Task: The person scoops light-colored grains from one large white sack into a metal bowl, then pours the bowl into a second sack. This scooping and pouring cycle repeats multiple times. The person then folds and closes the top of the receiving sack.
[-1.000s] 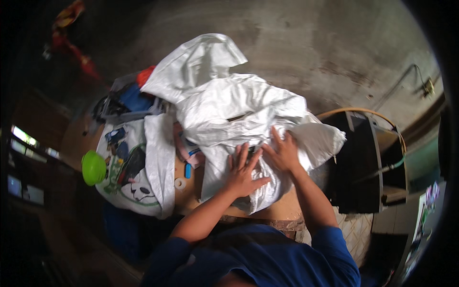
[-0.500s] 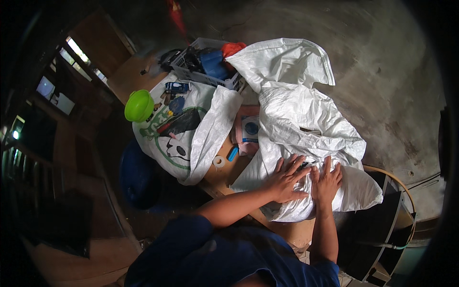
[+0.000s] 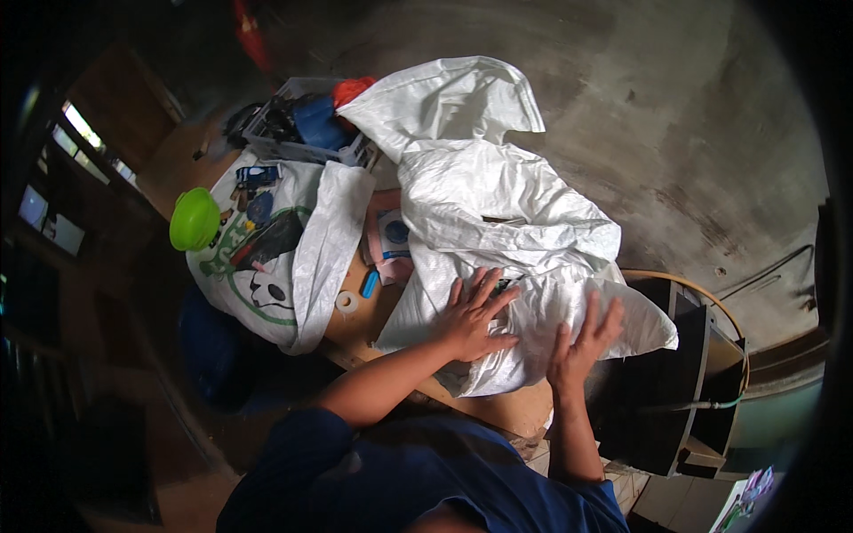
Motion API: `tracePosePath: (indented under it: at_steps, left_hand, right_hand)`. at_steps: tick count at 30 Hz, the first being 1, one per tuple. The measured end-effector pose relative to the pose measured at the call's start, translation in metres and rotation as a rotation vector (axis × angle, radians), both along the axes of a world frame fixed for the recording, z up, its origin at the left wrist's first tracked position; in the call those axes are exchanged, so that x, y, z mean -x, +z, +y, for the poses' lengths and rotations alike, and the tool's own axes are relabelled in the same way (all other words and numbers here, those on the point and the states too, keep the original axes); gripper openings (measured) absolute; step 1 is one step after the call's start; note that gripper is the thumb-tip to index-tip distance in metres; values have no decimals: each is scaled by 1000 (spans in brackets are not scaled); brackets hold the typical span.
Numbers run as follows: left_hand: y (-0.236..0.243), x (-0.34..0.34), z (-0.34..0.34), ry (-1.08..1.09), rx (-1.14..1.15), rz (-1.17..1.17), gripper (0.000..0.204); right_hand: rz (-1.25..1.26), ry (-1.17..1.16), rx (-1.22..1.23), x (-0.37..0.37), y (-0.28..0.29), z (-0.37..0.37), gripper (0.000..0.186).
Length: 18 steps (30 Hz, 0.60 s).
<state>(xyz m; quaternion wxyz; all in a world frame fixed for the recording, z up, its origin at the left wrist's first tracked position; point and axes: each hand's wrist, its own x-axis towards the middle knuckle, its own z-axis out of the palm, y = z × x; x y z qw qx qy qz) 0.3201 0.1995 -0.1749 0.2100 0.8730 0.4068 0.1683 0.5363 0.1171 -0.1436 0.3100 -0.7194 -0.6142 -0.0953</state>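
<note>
A large crumpled white woven sack lies over the right part of the tabletop. Spread flat on its near folds is my left hand, fingers apart and pressing the fabric. To the right, my right hand has its fingers spread too, slightly blurred, over the sack's near right part; whether its fingertips touch the cloth I cannot tell. Some small dark thing shows at a gap in the sack near my left fingertips, too little to name. Neither hand holds anything.
Left of the sack lies another white sack with a panda print, bearing a green bowl and small items. A tape roll and a blue object lie between. Behind is a filled crate; a hose curves at right.
The view has swung right, so the scene sits further left. My right hand has moved away from my left, widening the space between them. My left hand stays spread on the sack.
</note>
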Motion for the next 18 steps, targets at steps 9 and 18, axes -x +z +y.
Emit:
tracePosePath:
  at_steps: [9,18]
  left_hand:
    - [0,-1,1,-10,-19,68,95]
    - [-1,0,2,-31,-1,35,96]
  right_hand:
    - [99,78,197,4,-31,10,72]
    - [88,36,288,6,-23,10,72]
